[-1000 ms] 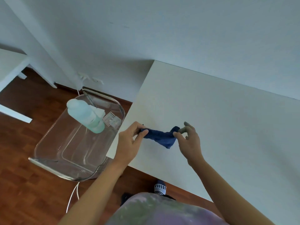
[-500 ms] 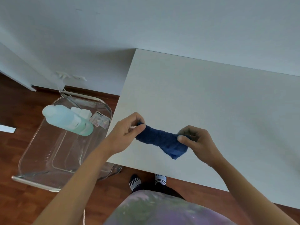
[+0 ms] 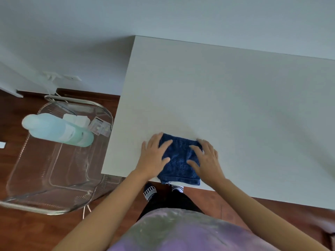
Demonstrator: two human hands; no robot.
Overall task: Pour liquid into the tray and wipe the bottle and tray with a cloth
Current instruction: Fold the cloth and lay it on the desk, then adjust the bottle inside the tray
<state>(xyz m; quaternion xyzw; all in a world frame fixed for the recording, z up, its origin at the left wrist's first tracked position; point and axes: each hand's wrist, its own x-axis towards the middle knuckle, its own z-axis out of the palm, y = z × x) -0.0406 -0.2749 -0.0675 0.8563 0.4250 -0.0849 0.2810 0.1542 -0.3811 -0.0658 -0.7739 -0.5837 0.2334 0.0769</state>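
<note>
Half a second ago the cloth hung stretched between two pinching hands above the counter; now it lies spread flat near the counter's near edge, its lower hem just reaching or slightly overhanging that edge. Both hands have come down onto it. The left hand rests on the cloth's left side, fingers straight and spread, palm partly on the bare counter. The right hand rests on the right side in the same flat, spread manner. Neither hand grips anything.

Left of the counter, lower and apart from it, sits a clear chair on the wooden floor. The bottle, pale green with a rounded cap, lies tilted on the chair's seat near its back. Just beside it are small white blocks and a little clear packet. I cannot tell whether any of these clear shapes is the tray. A thin cord runs down under the chair's front.

Counter surface stretches bare to the right and toward the wall. Its left edge ends close to the chair, with a narrow strip of floor between. Striped socks show below the near edge.
</note>
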